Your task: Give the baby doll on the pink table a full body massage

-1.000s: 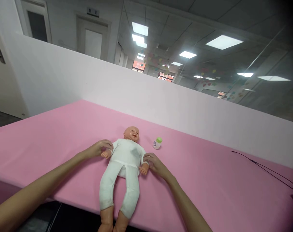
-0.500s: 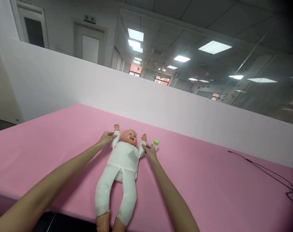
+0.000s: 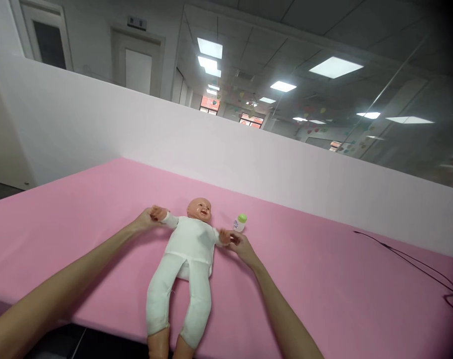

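Note:
A baby doll (image 3: 192,244) with a white cloth body lies on its back on the pink table cover (image 3: 323,279), head toward the wall. Its arms stretch out sideways. My left hand (image 3: 146,221) is closed around the doll's hand and wrist on the left of the view. On the other side, my right hand (image 3: 243,248) grips the doll's other arm near its hand, fingers partly hidden behind it. Just beyond my right hand stands a small white bottle (image 3: 240,223) with a green cap, apart from my fingers.
A low white wall (image 3: 226,149) runs along the far edge, with glass above it. A thin black cable (image 3: 409,262) lies on the table at the right. The table's near edge shows at lower left, with a dark area below.
The doll's arms have come down from beside its head to stretched out sideways, each moved by one of my hands. The bottle now shows more fully.

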A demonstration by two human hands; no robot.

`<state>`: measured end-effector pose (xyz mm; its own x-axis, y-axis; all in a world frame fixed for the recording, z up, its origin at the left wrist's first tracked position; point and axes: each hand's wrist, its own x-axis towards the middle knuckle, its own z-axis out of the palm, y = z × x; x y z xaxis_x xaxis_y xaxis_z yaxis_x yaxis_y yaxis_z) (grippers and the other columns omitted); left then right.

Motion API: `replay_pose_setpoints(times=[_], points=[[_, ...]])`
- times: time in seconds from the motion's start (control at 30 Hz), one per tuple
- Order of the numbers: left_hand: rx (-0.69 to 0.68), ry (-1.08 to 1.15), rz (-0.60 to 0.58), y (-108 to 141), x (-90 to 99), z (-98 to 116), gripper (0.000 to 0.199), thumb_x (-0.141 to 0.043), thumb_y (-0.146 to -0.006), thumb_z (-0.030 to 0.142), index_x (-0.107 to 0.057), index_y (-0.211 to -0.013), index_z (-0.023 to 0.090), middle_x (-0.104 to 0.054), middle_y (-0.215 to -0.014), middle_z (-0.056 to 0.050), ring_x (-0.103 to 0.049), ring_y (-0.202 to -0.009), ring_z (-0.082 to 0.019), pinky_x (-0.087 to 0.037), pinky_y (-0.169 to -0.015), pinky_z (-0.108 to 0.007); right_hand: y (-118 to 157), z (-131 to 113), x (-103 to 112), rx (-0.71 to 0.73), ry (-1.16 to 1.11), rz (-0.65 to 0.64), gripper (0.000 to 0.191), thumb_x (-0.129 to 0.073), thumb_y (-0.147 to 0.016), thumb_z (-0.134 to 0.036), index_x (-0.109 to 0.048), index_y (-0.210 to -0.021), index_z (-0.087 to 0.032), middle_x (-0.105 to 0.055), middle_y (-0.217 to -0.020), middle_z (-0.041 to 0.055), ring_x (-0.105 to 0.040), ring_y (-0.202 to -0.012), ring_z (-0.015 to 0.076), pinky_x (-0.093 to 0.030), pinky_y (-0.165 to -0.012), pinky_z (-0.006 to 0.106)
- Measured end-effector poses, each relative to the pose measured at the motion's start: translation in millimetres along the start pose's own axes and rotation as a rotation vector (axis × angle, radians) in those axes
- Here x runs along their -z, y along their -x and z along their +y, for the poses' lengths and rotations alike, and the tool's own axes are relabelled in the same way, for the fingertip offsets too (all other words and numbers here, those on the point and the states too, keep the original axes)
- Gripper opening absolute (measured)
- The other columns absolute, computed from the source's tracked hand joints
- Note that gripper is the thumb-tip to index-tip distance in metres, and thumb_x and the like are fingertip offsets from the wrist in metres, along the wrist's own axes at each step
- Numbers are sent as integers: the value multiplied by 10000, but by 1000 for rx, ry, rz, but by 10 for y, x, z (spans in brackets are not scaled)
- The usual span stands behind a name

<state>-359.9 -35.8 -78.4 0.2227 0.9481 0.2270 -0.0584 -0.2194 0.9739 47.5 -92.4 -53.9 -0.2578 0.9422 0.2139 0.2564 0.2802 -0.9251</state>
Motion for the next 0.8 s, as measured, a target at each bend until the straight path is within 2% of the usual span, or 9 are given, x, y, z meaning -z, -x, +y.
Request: replay_pose_setpoints(times=[0.1,0.17,0.27,0.33,0.4,0.43,0.6,0.7,0.8], points=[[-121,-191,-289,255,103,34,417,-885,-662,406,-808,-1010,190,-744,-1142,-142,-691,-1025,-309,-552,-873,-380,219,-53,11,50,153,-169,290,-786,-838,-433,-806,-1083,-280,-716,-1279,100,-610,-1262,323,-519,-1032,454],[-212,-324,-407,357,122,39,347,-859,-696,369,-824,-1013,232,-725,-1203,-130,-664,-1104,-310,-524,-956,-389,290,-44,-9,86,224,-223,239,-713,-899,-404,-812,-1093,-305,-704,-1317,88,-564,-1332,321,-504,-1070,466],[-285,-494,-436,409,112,25,249,-828,-728,280,-836,-977,295,-742,-1154,-99,-629,-1133,-298,-501,-971,-377,323,-1,-34,138,319,-225,233,-643,-937,-352,-819,-1085,-313,-729,-1278,80,-586,-1303,313,-464,-1115,493],[-312,-520,-426,412,91,14,207,-802,-767,276,-836,-967,312,-753,-1125,-90,-627,-1129,-291,-502,-957,-370,318,24,-43,132,307,-188,244,-640,-934,-347,-816,-1099,-307,-730,-1280,81,-585,-1307,313,-443,-1132,496],[-314,-476,-376,402,53,16,232,-809,-770,305,-829,-1001,306,-758,-1131,-90,-638,-1133,-290,-501,-972,-377,276,42,-51,78,218,-103,270,-674,-912,-380,-803,-1132,-291,-719,-1305,87,-597,-1297,316,-457,-1112,487],[-294,-431,-315,386,24,23,263,-816,-766,329,-822,-1026,292,-759,-1140,-94,-644,-1138,-294,-501,-980,-382,231,49,-57,44,158,-39,296,-713,-880,-407,-798,-1131,-276,-728,-1285,94,-623,-1259,322,-476,-1086,482],[-93,-72,70,78,-224,97,448,-833,-722,514,-762,-998,168,-760,-1040,-131,-687,-1006,-306,-535,-849,-374,-242,120,-103,-110,-143,289,470,-870,-648,-526,-774,-982,-209,-789,-1001,80,-713,-967,280,-558,-898,400],[87,48,165,-226,-398,71,567,-831,-642,640,-726,-919,157,-743,-885,-98,-687,-837,-260,-518,-729,-339,-539,233,-168,-269,-181,352,421,-880,-581,-553,-733,-740,-192,-761,-785,60,-694,-780,241,-564,-767,356],[284,23,190,-464,-501,-31,548,-824,-596,684,-658,-700,173,-629,-592,-36,-591,-573,-194,-432,-561,-306,-688,363,-248,-348,-149,362,401,-880,-562,-540,-673,-588,-198,-699,-619,48,-643,-646,223,-531,-644,345]])
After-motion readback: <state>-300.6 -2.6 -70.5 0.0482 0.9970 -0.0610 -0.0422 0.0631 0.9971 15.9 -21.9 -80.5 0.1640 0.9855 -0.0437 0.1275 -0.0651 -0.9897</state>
